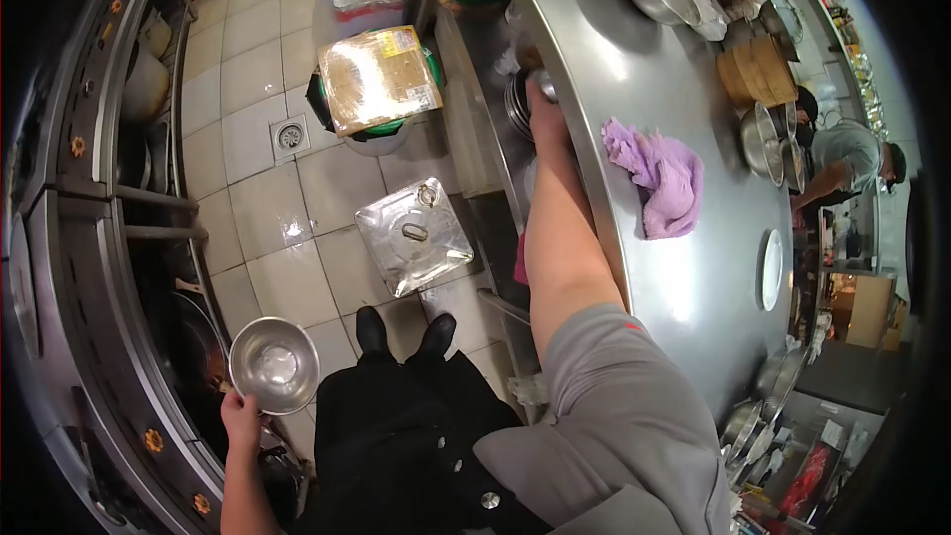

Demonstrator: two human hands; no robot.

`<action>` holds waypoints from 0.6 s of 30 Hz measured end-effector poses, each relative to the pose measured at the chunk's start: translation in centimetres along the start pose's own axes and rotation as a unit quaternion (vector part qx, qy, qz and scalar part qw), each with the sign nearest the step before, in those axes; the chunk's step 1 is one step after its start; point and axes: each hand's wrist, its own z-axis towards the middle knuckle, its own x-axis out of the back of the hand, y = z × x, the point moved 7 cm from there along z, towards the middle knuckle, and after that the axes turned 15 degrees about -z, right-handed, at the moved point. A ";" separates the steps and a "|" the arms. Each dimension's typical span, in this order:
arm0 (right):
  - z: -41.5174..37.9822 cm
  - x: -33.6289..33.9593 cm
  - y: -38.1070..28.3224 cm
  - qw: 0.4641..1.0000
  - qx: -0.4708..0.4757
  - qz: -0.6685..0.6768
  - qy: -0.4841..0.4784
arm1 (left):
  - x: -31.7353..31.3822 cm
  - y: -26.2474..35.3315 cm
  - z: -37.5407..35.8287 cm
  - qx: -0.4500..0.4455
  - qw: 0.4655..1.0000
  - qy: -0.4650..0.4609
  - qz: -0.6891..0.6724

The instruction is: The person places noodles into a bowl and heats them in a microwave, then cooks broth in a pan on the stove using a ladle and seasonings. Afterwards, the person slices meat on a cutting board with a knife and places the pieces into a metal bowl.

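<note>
While the left hand [241,418] grips the rim of a round, silver metal bowl [274,365] low at the person's left, the right hand [547,119] reaches beneath the grey steel table [674,307], its grip impossible to tell. Reaching beside the dark, round stacked pieces [514,104] seems the present step; moving on would call for clearing the table's edge. A yellow printed label [401,41] on brown cardboard [365,89] is unreadable.
</note>
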 end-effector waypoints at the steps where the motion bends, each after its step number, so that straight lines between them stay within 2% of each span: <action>1: -0.4 -0.7 0.4 1.000 -0.012 -0.001 -0.013 | -0.8 0.3 0.8 0.003 1.000 -0.008 -0.007; 3: -1.6 -2.6 1.3 0.997 -0.048 -0.045 -0.048 | -3.7 2.2 2.8 -0.032 0.998 -0.043 0.027; 5: -5.6 -1.0 -1.2 0.996 0.053 -0.051 -0.060 | -8.7 5.2 5.0 -0.067 0.995 -0.079 0.018; 7: -11.3 4.1 -4.5 0.991 0.085 -0.064 -0.076 | -15.4 10.1 7.0 -0.103 0.987 -0.114 0.039; 8: -14.1 5.2 -3.9 0.984 0.142 -0.087 -0.070 | -19.5 13.1 7.3 -0.133 0.980 -0.145 -0.009; 9: -16.9 7.3 -4.2 0.973 0.179 -0.111 -0.092 | -23.4 15.4 8.5 -0.146 0.974 -0.172 0.002; 13: -25.1 13.9 -4.5 0.953 0.163 -0.081 -0.242 | -39.6 25.9 7.0 -0.215 0.939 -0.268 0.009; 15: -27.2 17.1 -4.7 0.945 0.154 -0.066 -0.282 | -46.3 28.5 6.3 -0.208 0.939 -0.272 0.009; 17: -28.5 20.9 -5.6 0.936 0.141 -0.068 -0.314 | -51.9 29.9 5.3 -0.181 0.920 -0.348 -0.002; 18: -29.0 22.8 -6.0 0.941 0.150 -0.066 -0.295 | -53.0 29.9 3.3 -0.160 0.914 -0.369 -0.045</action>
